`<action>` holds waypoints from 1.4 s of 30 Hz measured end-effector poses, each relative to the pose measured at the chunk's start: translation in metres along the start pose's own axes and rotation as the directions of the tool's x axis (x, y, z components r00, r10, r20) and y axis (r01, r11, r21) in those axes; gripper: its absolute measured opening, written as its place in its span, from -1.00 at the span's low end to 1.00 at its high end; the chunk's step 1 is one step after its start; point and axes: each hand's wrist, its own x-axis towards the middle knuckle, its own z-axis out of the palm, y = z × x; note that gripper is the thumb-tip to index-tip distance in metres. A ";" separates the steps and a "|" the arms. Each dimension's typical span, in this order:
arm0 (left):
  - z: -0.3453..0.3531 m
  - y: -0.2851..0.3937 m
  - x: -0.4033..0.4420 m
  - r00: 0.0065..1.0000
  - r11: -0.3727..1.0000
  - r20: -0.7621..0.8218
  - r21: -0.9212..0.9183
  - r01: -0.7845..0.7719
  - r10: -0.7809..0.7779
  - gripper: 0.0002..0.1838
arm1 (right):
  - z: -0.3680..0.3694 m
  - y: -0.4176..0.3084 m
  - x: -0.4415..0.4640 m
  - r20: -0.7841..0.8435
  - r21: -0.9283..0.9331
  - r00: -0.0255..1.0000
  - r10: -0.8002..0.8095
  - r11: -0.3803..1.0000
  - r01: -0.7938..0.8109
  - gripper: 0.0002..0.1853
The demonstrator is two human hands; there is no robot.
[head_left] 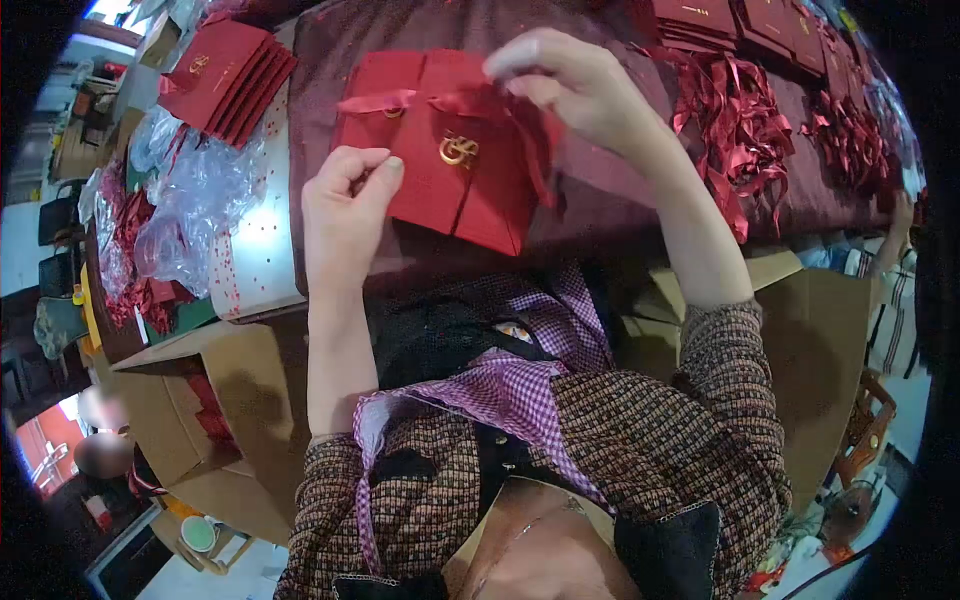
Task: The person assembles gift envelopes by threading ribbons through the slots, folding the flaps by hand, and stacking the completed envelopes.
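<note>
A red gift box with a gold emblem lies at an angle on the dark cloth in front of me; a second piece of gold shows partly under the ribbon. Across its upper part runs a shiny red ribbon. My left hand is at the box's left edge, thumb and forefinger pressed together; what is between them is hidden. Above the upper right corner, my right hand has its fingers curled closed at the ribbon's end. A loose tail of ribbon hangs down the box's right side, slightly blurred.
Several red boxes are stacked at the upper left, beside crumpled clear plastic. Bundled red ribbons and more boxes lie to the right. Cardboard cartons stand below the table edge; another person's arm shows at far right.
</note>
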 end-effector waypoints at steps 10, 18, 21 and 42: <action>0.000 -0.020 0.010 0.994 0.998 -0.087 0.004 0.065 -0.064 -0.85 | -0.009 -0.008 -0.057 0.397 -0.235 0.915 -0.077 0.955 0.182 -0.62; 0.003 -0.003 0.006 0.984 0.982 -0.173 0.189 -0.015 0.048 -0.87 | -0.005 -0.018 -0.057 0.282 -0.166 0.957 -0.075 0.978 0.126 -0.82; 0.006 -0.001 0.004 0.985 0.998 -0.161 0.025 0.062 -0.057 -0.84 | -0.006 -0.034 -0.044 0.072 0.185 0.992 -0.103 0.979 0.089 -0.91; 0.007 0.009 -0.011 0.983 0.953 0.078 -0.245 0.179 -0.165 -0.70 | 0.065 -0.046 -0.033 -0.005 -0.221 0.986 -0.168 0.962 0.163 -0.86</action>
